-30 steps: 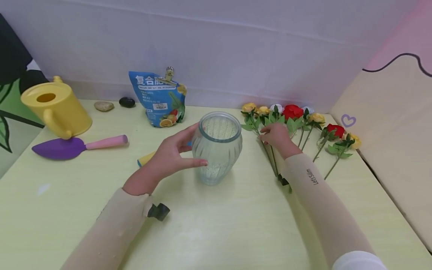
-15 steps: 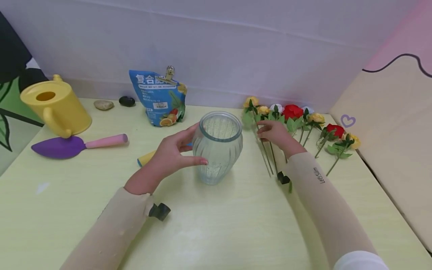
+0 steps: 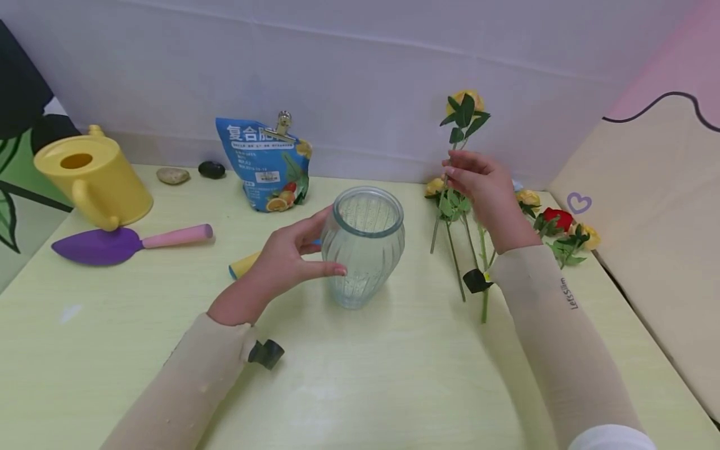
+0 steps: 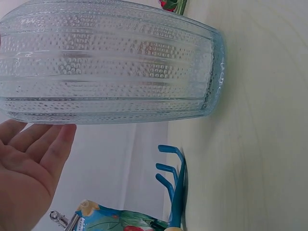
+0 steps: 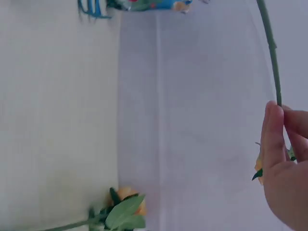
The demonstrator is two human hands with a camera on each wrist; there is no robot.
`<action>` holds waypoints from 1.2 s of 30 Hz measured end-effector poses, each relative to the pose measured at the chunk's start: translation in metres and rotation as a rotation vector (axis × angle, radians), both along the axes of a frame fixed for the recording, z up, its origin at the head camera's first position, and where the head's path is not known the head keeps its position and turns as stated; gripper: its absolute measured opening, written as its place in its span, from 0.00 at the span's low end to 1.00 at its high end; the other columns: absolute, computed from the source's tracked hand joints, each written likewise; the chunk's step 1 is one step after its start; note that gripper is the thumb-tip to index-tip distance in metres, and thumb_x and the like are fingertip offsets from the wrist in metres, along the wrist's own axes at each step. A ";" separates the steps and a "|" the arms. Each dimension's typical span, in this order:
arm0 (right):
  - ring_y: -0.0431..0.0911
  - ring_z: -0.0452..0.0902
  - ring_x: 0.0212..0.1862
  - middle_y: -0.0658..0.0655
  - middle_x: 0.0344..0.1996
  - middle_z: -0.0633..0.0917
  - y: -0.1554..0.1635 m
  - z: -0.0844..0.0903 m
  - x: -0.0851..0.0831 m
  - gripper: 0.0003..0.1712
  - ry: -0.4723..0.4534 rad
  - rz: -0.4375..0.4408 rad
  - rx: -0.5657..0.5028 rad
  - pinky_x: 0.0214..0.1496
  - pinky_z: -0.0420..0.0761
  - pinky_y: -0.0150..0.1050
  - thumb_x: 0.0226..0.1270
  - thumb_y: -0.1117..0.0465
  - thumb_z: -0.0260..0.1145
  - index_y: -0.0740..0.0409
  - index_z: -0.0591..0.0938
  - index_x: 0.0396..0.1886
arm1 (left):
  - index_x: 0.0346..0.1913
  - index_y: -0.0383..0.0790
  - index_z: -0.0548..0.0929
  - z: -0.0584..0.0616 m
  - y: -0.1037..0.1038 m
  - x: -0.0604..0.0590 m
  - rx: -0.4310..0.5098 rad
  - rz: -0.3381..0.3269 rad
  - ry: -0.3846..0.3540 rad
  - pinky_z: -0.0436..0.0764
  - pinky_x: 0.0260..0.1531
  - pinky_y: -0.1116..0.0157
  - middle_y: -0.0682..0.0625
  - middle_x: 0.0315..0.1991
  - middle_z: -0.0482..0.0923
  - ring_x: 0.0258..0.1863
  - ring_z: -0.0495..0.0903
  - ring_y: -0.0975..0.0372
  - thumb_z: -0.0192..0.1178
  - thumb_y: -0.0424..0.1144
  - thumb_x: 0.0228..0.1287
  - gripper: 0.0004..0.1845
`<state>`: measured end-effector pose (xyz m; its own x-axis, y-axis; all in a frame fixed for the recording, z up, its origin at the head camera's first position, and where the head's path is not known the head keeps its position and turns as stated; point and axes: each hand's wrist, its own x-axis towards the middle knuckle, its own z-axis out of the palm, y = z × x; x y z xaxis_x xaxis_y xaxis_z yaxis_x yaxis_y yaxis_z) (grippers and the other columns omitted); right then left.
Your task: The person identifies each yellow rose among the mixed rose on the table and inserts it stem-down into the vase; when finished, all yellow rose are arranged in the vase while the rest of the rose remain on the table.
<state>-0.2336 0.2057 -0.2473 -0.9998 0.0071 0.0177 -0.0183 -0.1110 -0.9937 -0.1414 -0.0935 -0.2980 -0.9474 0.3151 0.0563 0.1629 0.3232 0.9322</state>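
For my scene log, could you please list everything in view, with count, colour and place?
Glass vase: one, clear ribbed, table centre.
Held rose: one, yellow, raised upright above the table.
Lying roses: several, yellow and red, table right; exact count unclear.
Watering can: one, yellow, far left.
Trowel: one, purple with pink handle, beside the can.
Pouch: one, blue, clipped, against the wall.
Stones: two, tan and black, left of the pouch.
Hand rake: one, blue, behind the vase.
Table: one, pale yellow-green.
Left hand: rests on the vase side.
Right hand: pinches the held rose's stem.
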 end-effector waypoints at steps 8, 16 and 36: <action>0.48 0.79 0.40 0.60 0.39 0.80 -0.027 0.043 0.007 0.19 0.130 0.000 -0.180 0.44 0.80 0.32 0.56 0.76 0.64 0.65 0.79 0.50 | 0.69 0.59 0.60 -0.001 -0.001 0.000 0.011 -0.007 0.013 0.73 0.55 0.55 0.57 0.65 0.64 0.59 0.70 0.58 0.73 0.46 0.44 0.47; 0.50 0.80 0.39 0.61 0.40 0.79 -0.049 0.068 0.008 0.18 0.199 0.014 -0.284 0.46 0.80 0.33 0.56 0.75 0.64 0.64 0.80 0.48 | 0.69 0.58 0.60 -0.001 -0.001 0.000 0.009 -0.008 0.017 0.73 0.54 0.58 0.57 0.65 0.64 0.59 0.70 0.59 0.73 0.46 0.44 0.47; 0.50 0.81 0.39 0.57 0.40 0.84 -0.093 0.047 0.041 0.14 0.321 0.387 0.298 0.48 0.79 0.40 0.58 0.70 0.66 0.63 0.82 0.45 | 0.70 0.59 0.58 0.000 -0.001 -0.001 0.003 -0.020 0.003 0.73 0.55 0.58 0.57 0.66 0.62 0.60 0.68 0.60 0.72 0.47 0.45 0.47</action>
<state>-0.1928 0.1132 -0.2004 -0.8728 -0.4094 0.2658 -0.3378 0.1136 -0.9343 -0.1422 -0.0947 -0.2984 -0.9407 0.3338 0.0599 0.1720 0.3173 0.9326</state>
